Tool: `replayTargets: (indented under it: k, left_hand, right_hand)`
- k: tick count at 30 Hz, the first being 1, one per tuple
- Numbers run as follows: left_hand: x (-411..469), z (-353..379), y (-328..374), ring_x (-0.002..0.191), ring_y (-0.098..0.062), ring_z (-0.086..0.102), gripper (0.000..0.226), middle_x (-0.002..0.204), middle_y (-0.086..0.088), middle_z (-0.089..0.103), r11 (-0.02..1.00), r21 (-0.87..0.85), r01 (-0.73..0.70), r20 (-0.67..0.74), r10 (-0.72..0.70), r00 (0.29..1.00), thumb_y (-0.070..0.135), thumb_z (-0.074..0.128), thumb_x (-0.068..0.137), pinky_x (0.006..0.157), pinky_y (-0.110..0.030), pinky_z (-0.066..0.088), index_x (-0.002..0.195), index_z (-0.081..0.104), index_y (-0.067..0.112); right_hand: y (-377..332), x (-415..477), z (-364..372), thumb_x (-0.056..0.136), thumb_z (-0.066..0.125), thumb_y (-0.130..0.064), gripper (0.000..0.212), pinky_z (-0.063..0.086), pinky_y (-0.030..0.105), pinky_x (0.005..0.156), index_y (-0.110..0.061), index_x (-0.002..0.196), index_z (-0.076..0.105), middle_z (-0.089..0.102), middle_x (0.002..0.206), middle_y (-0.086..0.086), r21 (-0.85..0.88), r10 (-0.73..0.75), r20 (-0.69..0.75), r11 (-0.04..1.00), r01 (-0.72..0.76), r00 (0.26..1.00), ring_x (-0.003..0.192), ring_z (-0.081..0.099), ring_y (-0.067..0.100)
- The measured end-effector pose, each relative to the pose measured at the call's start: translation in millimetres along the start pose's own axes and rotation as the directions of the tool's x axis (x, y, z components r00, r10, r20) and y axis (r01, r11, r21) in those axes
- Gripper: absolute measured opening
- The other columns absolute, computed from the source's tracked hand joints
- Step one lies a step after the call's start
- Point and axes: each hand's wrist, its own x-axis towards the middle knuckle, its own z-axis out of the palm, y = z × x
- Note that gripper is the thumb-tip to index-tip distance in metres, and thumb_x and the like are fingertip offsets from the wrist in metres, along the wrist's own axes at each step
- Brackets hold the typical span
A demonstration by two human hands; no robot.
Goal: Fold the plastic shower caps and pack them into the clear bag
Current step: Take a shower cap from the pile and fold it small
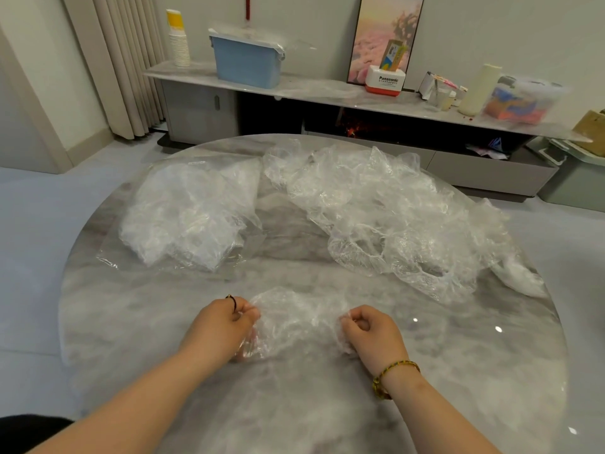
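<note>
Both your forearms reach forward over the round marble table (137, 322), wrists low, hands close together near its front edge. Your left hand (226, 326) is curled, thumb and fingers pinching the left edge of a crumpled shower cap (294, 317) that lies on the table between your hands. Your right hand (371, 329) is curled too, gripping the cap's right edge; a braided bracelet (389, 375) circles that wrist. Well beyond your hands, a loose pile of shower caps (386, 217) spreads across the table's right half. On the far left lies the clear bag (193, 214), already holding white folded plastic.
</note>
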Motion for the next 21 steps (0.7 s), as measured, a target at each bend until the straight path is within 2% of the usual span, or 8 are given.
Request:
replayTargets:
  k: [3, 6, 10, 12, 14, 16, 19, 21]
  left_hand:
    - [-6, 1, 9, 0.066, -0.009, 0.058, 0.015, 0.069, 0.012, 0.058, 0.984, 0.178, -0.006, -0.066, 0.018, 0.998, 0.031, 0.047, 0.095, 0.059, -0.022, 0.042, 0.102, 0.057, 0.022]
    - [-10, 5, 10, 0.092, -0.011, 0.058, 0.04, 0.102, 0.01, 0.054, 0.854, 0.514, -0.079, -0.152, 0.181, 0.972, 0.033, 0.042, 0.097, 0.072, -0.024, 0.043, 0.136, 0.037, 0.026]
    - [-13, 25, -6, 0.097, -0.015, 0.056, 0.035, 0.105, -0.003, 0.069, 0.646, 0.635, -0.423, -0.085, 0.603, 0.793, 0.033, 0.022, 0.098, 0.093, -0.027, 0.038, 0.119, 0.046, 0.019]
    - [-15, 35, -12, 0.107, -0.015, 0.055, 0.047, 0.11, -0.001, 0.068, 0.612, 0.649, -0.452, 0.035, 0.569, 0.822, 0.036, 0.004, 0.1, 0.106, -0.023, 0.015, 0.118, 0.044, 0.02]
    - [-15, 39, -14, 0.103, -0.013, 0.064, 0.053, 0.11, 0.001, 0.068, 0.587, 0.671, -0.453, 0.106, 0.529, 0.842, 0.036, 0.001, 0.1, 0.107, -0.022, 0.008, 0.119, 0.047, 0.019]
    - [-12, 40, -13, 0.098, -0.012, 0.067, 0.064, 0.109, 0.002, 0.069, 0.555, 0.694, -0.459, 0.162, 0.501, 0.85, 0.035, 0.0, 0.1, 0.107, -0.022, 0.009, 0.116, 0.06, 0.019]
    - [-11, 39, -9, 0.096, -0.011, 0.067, 0.072, 0.106, 0.003, 0.07, 0.553, 0.713, -0.431, 0.155, 0.475, 0.866, 0.033, 0.001, 0.1, 0.105, -0.023, 0.01, 0.105, 0.071, 0.015]
    - [-13, 42, -11, 0.096, -0.011, 0.067, 0.06, 0.106, 0.003, 0.07, 0.538, 0.708, -0.457, 0.175, 0.493, 0.852, 0.033, 0.015, 0.098, 0.106, -0.022, 0.009, 0.104, 0.071, 0.014]
  right_hand:
    - [1, -4, 3, 0.089, 0.054, -0.015, 0.022, 0.043, 0.016, 0.059, -0.025, 0.071, 0.049, 0.052, 0.053, -0.009, -0.133, -0.055, 0.003, 0.99, 0.055, 0.998, 0.054, 0.048, 0.008]
    - [0, -8, 5, 0.092, 0.049, -0.016, 0.005, 0.036, 0.011, 0.053, -0.021, 0.094, 0.048, 0.047, 0.066, -0.01, -0.271, -0.119, 0.004, 0.956, 0.116, 0.993, 0.057, 0.043, 0.003]
    - [-3, -13, 9, 0.094, 0.044, -0.016, 0.035, 0.034, 0.013, 0.052, -0.02, 0.128, 0.037, 0.043, 0.092, -0.011, -0.397, -0.151, -0.017, 0.908, 0.132, 0.988, 0.06, 0.041, 0.004]
    - [-7, -17, 9, 0.095, 0.041, -0.015, 0.049, 0.034, 0.014, 0.055, -0.025, 0.139, 0.022, 0.038, 0.12, -0.008, -0.479, -0.171, -0.001, 0.865, 0.15, 0.985, 0.07, 0.047, 0.01]
    - [-6, -17, 7, 0.094, 0.04, -0.012, 0.058, 0.039, 0.016, 0.076, -0.026, 0.143, 0.012, 0.025, 0.139, -0.005, -0.551, -0.191, -0.008, 0.82, 0.155, 0.981, 0.101, 0.05, 0.012]
    - [-9, -16, 4, 0.092, 0.038, -0.004, 0.061, 0.028, 0.017, 0.103, -0.025, 0.145, 0.014, 0.016, 0.149, -0.001, -0.581, -0.226, -0.039, 0.798, 0.162, 0.973, 0.129, 0.032, 0.013]
    - [-10, -10, 10, 0.079, 0.038, 0.005, 0.053, 0.023, 0.025, 0.11, -0.017, 0.126, 0.049, 0.045, 0.138, 0.011, -0.575, -0.533, -0.157, 0.734, 0.362, 0.831, 0.126, 0.034, 0.017]
    - [-12, -15, 20, 0.088, 0.031, -0.011, 0.031, 0.018, 0.025, 0.109, -0.019, 0.111, 0.051, 0.063, 0.119, 0.008, -0.577, -0.671, -0.083, 0.635, 0.514, 0.736, 0.115, 0.043, 0.018]
